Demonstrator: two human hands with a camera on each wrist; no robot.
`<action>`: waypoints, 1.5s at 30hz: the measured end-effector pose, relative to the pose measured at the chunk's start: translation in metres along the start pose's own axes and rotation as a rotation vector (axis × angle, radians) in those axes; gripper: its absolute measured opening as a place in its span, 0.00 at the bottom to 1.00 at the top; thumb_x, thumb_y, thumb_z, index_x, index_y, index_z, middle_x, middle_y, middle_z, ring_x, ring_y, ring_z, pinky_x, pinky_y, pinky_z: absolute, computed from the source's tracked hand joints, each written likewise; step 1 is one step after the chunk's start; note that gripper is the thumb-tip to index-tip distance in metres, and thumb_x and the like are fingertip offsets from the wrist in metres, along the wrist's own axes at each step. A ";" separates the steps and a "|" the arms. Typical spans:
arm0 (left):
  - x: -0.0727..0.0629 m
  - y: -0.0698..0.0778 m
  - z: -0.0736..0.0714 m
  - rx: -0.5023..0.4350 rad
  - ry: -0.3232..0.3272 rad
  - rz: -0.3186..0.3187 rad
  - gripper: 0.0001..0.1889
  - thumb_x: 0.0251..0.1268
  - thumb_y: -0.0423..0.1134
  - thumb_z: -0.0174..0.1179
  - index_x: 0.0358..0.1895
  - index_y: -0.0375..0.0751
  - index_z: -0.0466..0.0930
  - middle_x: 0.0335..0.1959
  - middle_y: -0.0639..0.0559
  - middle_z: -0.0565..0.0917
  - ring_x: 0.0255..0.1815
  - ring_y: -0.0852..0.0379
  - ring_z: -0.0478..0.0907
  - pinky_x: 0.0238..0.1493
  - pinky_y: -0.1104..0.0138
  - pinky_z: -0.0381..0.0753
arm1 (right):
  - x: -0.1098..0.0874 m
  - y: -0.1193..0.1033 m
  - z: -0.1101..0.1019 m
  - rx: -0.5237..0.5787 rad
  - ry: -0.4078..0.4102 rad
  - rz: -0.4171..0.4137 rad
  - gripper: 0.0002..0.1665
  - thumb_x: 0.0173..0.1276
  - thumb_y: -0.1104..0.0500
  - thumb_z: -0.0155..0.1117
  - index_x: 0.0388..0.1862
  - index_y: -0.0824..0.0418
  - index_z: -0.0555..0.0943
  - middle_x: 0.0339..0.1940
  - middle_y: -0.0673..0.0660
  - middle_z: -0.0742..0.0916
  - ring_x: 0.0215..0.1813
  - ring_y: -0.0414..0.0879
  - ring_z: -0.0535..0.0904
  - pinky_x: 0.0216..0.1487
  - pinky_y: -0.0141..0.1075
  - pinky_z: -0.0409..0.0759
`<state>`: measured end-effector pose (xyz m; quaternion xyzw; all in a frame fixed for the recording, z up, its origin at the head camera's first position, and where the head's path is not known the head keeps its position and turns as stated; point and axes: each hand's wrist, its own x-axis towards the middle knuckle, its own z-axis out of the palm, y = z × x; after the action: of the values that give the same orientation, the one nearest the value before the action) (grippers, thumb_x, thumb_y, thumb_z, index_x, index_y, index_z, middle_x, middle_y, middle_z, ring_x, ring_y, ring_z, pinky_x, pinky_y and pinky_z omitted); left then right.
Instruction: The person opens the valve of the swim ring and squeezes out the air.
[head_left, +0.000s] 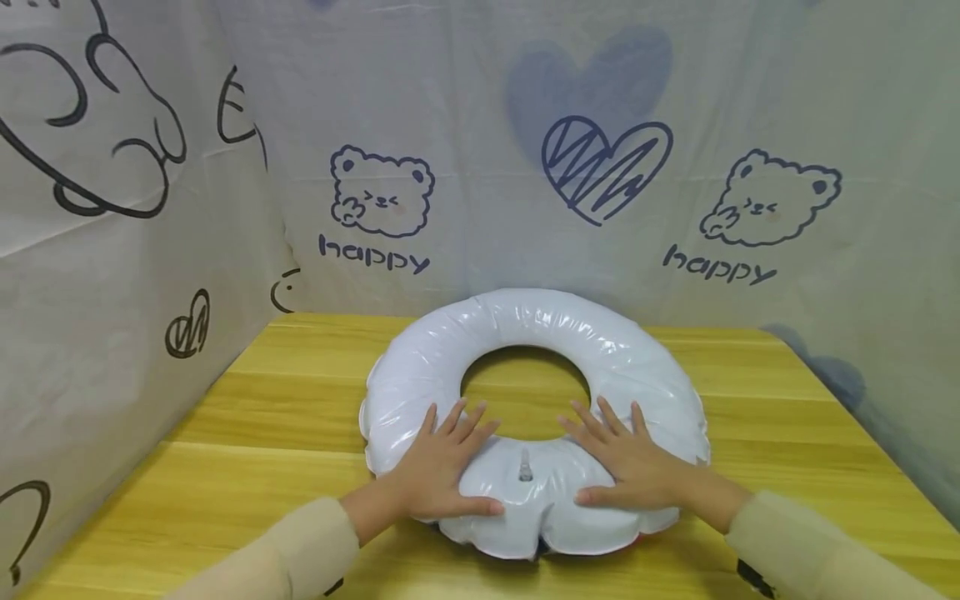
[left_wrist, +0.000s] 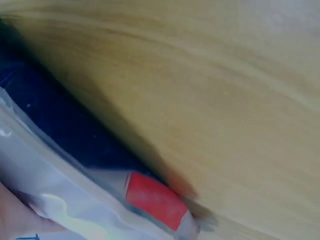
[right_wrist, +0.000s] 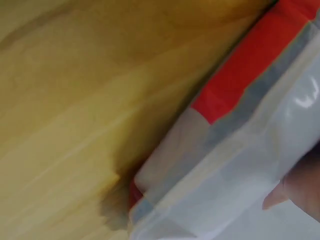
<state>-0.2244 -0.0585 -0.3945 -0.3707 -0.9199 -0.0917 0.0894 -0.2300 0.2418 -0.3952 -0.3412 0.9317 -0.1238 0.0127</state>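
Observation:
A white inflatable swim ring (head_left: 525, 312) lies flat on the wooden table, with a small clear valve (head_left: 526, 467) standing up on its near side. My left hand (head_left: 442, 467) rests on the ring left of the valve, fingers straight and spread, thumb pointing toward the valve. On the other side my right hand (head_left: 630, 462) presses on the ring the same way. The near edge of the ring is puckered. Both wrist views catch the ring's underside, with a dark blue part and a red patch (left_wrist: 156, 200) at left, and a red patch (right_wrist: 250, 65) at right.
The yellow wood-grain table (head_left: 247, 433) extends on both sides of the ring. A pale cloth (head_left: 480, 108) printed with bears, hearts and the word "happy" hangs behind it, and another stretch hangs along the left.

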 end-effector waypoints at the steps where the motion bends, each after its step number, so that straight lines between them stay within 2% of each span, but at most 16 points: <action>1: 0.001 0.001 0.002 -0.006 0.001 -0.010 0.60 0.42 0.86 0.20 0.71 0.43 0.56 0.73 0.38 0.55 0.73 0.33 0.48 0.64 0.33 0.46 | 0.000 0.001 0.002 0.005 -0.004 0.004 0.51 0.60 0.33 0.55 0.75 0.54 0.50 0.76 0.63 0.50 0.74 0.70 0.39 0.62 0.71 0.29; 8: 0.004 0.004 0.013 0.002 -0.009 -0.045 0.65 0.34 0.87 0.13 0.72 0.43 0.52 0.74 0.37 0.49 0.73 0.31 0.46 0.61 0.30 0.44 | -0.001 0.001 0.012 0.008 -0.005 -0.001 0.52 0.60 0.31 0.53 0.75 0.54 0.49 0.76 0.64 0.49 0.74 0.71 0.37 0.61 0.71 0.26; 15: 0.004 0.006 0.017 0.005 -0.043 -0.073 0.64 0.35 0.87 0.15 0.74 0.44 0.45 0.75 0.37 0.45 0.74 0.32 0.41 0.63 0.31 0.41 | -0.001 0.002 0.016 -0.006 -0.007 0.006 0.51 0.60 0.32 0.54 0.75 0.53 0.49 0.76 0.64 0.50 0.74 0.70 0.37 0.61 0.71 0.25; 24: 0.001 0.008 0.019 0.001 -0.065 -0.088 0.64 0.37 0.87 0.15 0.74 0.42 0.44 0.75 0.36 0.44 0.73 0.31 0.42 0.63 0.31 0.38 | 0.001 0.001 0.019 -0.004 -0.023 0.002 0.51 0.60 0.31 0.53 0.75 0.54 0.51 0.75 0.66 0.52 0.73 0.71 0.36 0.61 0.70 0.24; 34: 0.003 0.005 0.024 0.051 -0.134 -0.102 0.58 0.44 0.85 0.24 0.74 0.46 0.43 0.75 0.38 0.43 0.74 0.32 0.41 0.63 0.32 0.35 | 0.003 -0.002 0.017 -0.028 -0.047 0.023 0.51 0.61 0.31 0.52 0.74 0.55 0.51 0.75 0.65 0.53 0.73 0.71 0.39 0.61 0.71 0.26; 41: 0.004 0.005 0.025 0.087 -0.171 -0.102 0.57 0.46 0.84 0.27 0.74 0.46 0.45 0.75 0.38 0.43 0.74 0.34 0.40 0.64 0.32 0.33 | 0.004 -0.004 0.015 -0.054 -0.095 0.044 0.51 0.61 0.29 0.49 0.75 0.53 0.49 0.76 0.63 0.51 0.74 0.70 0.36 0.61 0.71 0.25; 45: 0.005 0.007 0.025 0.132 -0.188 -0.104 0.55 0.49 0.82 0.33 0.74 0.46 0.45 0.75 0.39 0.44 0.74 0.34 0.41 0.64 0.32 0.33 | 0.004 -0.005 0.014 -0.059 -0.102 0.042 0.52 0.61 0.28 0.49 0.75 0.53 0.49 0.76 0.63 0.51 0.74 0.71 0.36 0.61 0.71 0.25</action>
<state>-0.2260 -0.0442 -0.4166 -0.3229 -0.9462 -0.0005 0.0220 -0.2281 0.2327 -0.4076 -0.3277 0.9401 -0.0784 0.0525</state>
